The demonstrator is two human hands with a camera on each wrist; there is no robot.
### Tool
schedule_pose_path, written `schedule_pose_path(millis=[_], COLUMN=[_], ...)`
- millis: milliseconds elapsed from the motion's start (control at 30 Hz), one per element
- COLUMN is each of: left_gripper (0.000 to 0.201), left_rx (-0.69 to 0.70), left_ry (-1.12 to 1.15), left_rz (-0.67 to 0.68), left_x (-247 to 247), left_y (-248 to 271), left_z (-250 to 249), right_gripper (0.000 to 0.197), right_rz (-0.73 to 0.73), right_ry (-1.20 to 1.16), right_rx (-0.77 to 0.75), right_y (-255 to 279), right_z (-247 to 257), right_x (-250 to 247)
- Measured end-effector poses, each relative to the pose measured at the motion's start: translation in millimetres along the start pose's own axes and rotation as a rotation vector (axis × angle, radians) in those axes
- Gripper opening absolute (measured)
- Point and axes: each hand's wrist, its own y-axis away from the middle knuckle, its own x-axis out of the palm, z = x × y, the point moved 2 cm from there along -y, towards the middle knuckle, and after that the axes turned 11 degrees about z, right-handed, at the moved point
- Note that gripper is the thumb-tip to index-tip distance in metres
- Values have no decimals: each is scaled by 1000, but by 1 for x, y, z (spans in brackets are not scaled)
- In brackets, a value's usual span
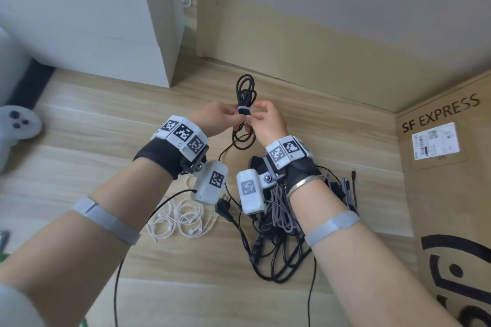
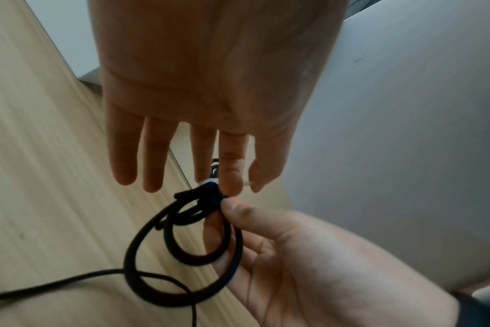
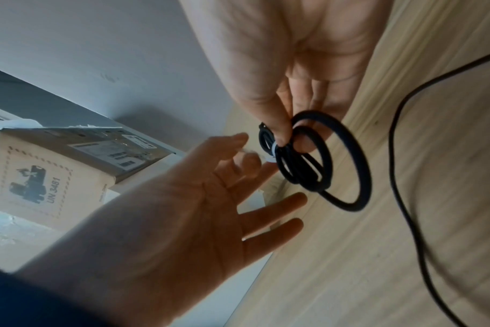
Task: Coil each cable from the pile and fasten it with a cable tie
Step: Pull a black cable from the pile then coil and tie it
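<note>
The thin black cable coiled into long loops is hanging in the air above the pale wooden floor, a white plastic cable tie circling its middle. The left hand is pinching the bundle; the right hand is seemingly pinching the tie's tail. The tangled pile of black and grey cables and loose white ties are waiting

"SF EXPRESS" is printed in black on the brown carton at 3 o'clock in the head view; its white shipping label is too small to read. The right-wrist view shows a smaller box at 9 o'clock, marked "UN 3481".
</note>
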Motion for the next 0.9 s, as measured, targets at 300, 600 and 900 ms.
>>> schedule_pose_path(millis=[300,600,900], left_gripper=[36,28,13], left_rx=[10,112,139], left_ry=[125,124,50], left_rz=[-192,-369,-326], left_x=[-22,-35,-38], left_y=[-36,-62,-82], left_z=[23,56,82], right_gripper=[41,42,38], right_rz=[127,157,138], right_ry=[12,-7,-78], right_rx=[20,-10,-1], right_y=[-50,-85,-112], right_z=[16,20,11], right_x=[18,47,64])
